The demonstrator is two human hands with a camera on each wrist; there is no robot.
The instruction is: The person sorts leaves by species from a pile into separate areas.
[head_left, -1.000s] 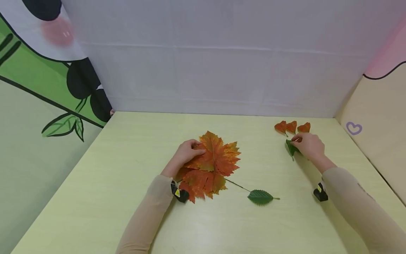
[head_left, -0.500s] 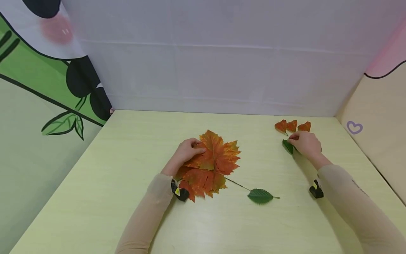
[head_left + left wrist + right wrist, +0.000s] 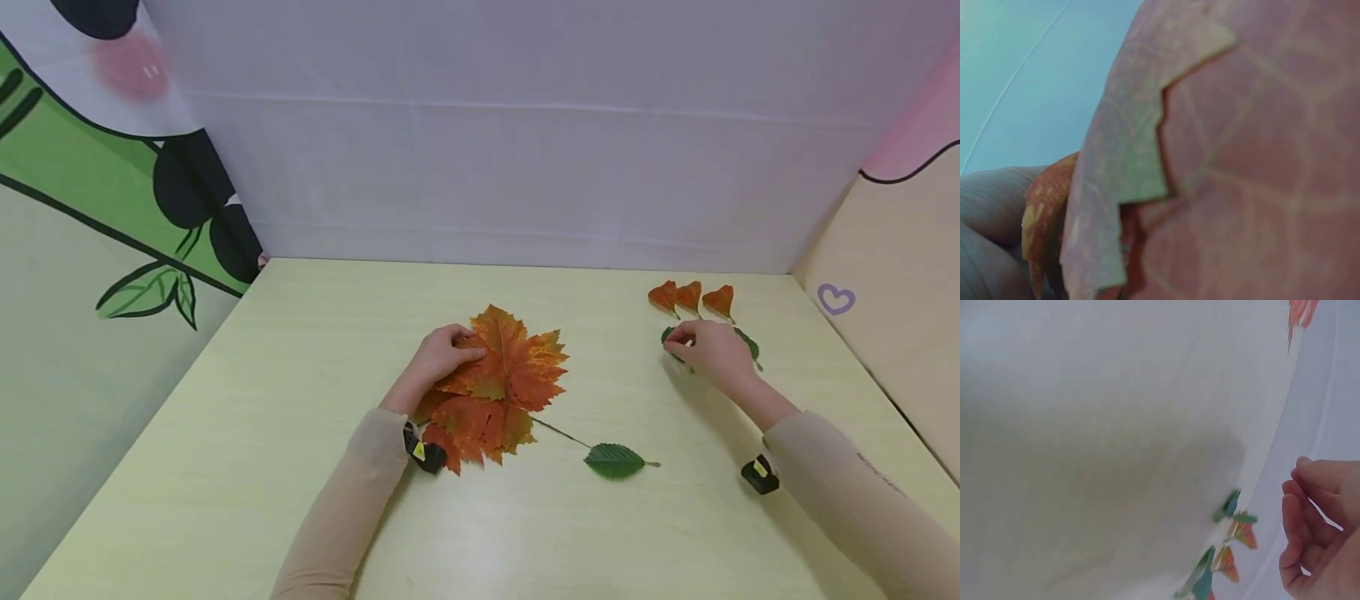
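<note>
Large orange maple-like leaves (image 3: 510, 375) lie overlapped mid-table. The left hand (image 3: 438, 358) pinches their left edge; in the left wrist view, the hand (image 3: 991, 231) shows beside a large reddish leaf (image 3: 1260, 144) that fills much of the picture. The right hand (image 3: 716, 357) is over small green leaves, partly covering one (image 3: 667, 334), with another (image 3: 751, 346) to its right. Seen from the right wrist, the right hand (image 3: 1325, 525) has loosely bent fingers and nothing between them, apart from the green leaf (image 3: 1229, 505).
Three small orange leaves (image 3: 688, 297) lie in a row at the table's back right. A single green leaf (image 3: 614, 462) rests right of the large leaves, near a thin stem (image 3: 557, 432). A pale cloth wall (image 3: 525, 183) stands behind the table (image 3: 225, 467).
The right hand has moved left, letting go of the green leaf it held, which now lies farther left. A second green leaf shows at its right. The left hand keeps its place.
</note>
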